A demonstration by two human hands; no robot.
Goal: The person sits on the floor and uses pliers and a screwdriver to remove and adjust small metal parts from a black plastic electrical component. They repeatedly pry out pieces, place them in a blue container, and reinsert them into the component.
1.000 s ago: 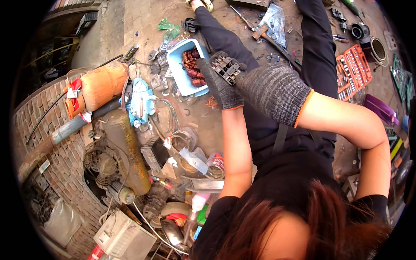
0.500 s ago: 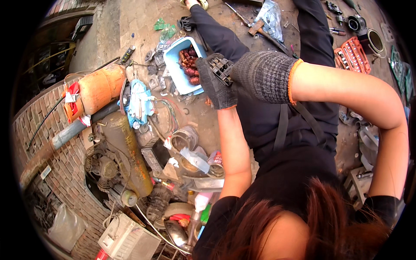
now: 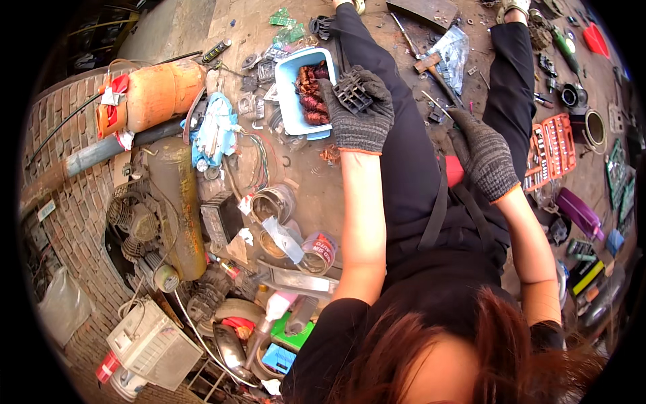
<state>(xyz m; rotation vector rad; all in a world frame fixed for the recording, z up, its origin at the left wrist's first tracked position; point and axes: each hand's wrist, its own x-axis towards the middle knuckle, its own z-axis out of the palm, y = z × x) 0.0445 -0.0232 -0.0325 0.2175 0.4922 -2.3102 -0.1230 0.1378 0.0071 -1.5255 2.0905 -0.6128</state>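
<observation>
My left hand [image 3: 367, 124], in a dark grey knitted glove, holds a black slotted electrical block [image 3: 352, 93] that looks like a contactor part. It sits in the raised palm, with thumb and fingers round it, above my thigh and beside a light blue basin [image 3: 286, 101]. Copper wire coils [image 3: 311, 94] lie in that basin. My right hand [image 3: 486, 153], gloved alike, is apart from the block, over the other thigh. Its fingers are closed on a thin metal rod [image 3: 437, 103] that points up and left; the rear of the rod is hidden by the glove.
A hammer [image 3: 437, 75] and a clear plastic bag [image 3: 452, 57] lie between my legs. An orange socket set [image 3: 552, 151] is to the right. At left are an orange gas cylinder [image 3: 161, 94], a yellowish cylinder [image 3: 180, 215], a blue cloth [image 3: 214, 135] and cans [image 3: 317, 252].
My right hand has drawn away from the block to the right, and the thin rod now shows at its fingers. My left hand still holds the block. The view has shifted.
</observation>
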